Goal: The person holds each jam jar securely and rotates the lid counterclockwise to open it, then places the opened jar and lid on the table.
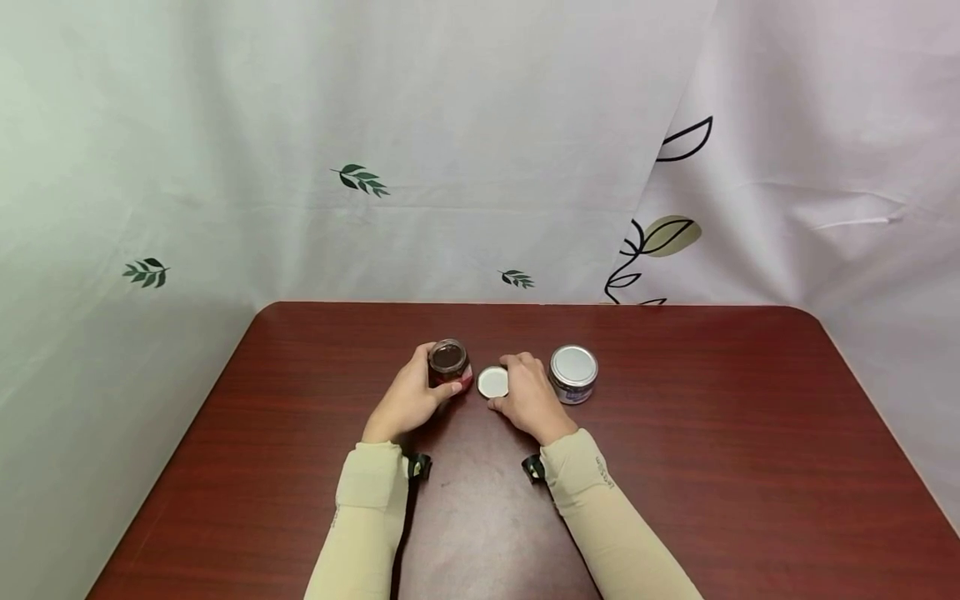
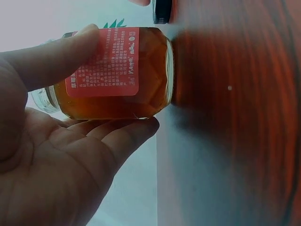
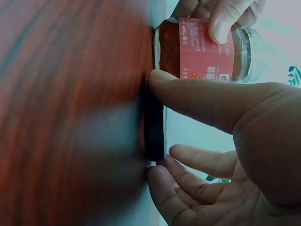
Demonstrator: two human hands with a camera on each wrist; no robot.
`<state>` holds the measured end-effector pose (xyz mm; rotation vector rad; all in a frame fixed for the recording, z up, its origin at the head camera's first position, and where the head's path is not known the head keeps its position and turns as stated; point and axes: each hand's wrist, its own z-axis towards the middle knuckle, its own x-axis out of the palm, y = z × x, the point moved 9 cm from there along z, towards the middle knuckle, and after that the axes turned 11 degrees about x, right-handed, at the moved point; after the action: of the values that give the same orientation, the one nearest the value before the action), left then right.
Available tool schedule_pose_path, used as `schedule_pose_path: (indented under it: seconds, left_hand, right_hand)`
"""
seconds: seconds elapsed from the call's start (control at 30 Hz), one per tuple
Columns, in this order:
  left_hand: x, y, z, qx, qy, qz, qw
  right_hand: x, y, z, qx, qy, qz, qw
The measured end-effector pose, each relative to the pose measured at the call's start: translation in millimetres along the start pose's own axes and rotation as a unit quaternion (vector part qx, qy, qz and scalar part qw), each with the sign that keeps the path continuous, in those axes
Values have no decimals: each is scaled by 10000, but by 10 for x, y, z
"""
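My left hand [image 1: 411,393] grips an open glass jam jar [image 1: 450,360], its thumb across the red label and its fingers round the other side. In the left wrist view the jar [image 2: 153,70] stands upright at the tabletop, full of amber-brown jam. Just right of it, my right hand [image 1: 531,398] holds a jar lid [image 1: 492,382] by the edge, thumb on one side and fingertips on the other. The lid lies with its pale inside facing up. Its dark rim [image 3: 154,125] shows close against the table in the right wrist view.
A second jar [image 1: 573,375] with a silver-white lid on stands right beside my right hand. The dark red wooden table [image 1: 712,433] has rounded far corners. Pale curtains with a leaf print [image 1: 465,150] hang behind and along the sides.
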<state>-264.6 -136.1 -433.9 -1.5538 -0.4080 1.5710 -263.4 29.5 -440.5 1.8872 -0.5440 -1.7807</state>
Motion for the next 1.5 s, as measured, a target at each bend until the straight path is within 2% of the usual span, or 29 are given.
schedule_pose_path:
  seconds: [0.17,0.47,0.73,1.03,1.5]
  left_hand:
    - [1,-7,-3,-4,29,-108,9999]
    - [-22,19,-18,-197,86,-212,9995]
    - [-79,-18,-23,-16,-11,-274,9996]
    - [-148,-71,-36,101,-121,-540,9984]
    - [-245,-136,-66,206,-255,-371,9988]
  right_hand:
    - [-26,20,-14,22,67,-14,10000]
    - [-116,71,-48,-28,17,66,10000]
    - [-188,122,-81,-113,-22,66,9999]
    - [-237,198,-123,-201,-10,104,9997]
    - [-314,300,-176,-448,-177,140,9987]
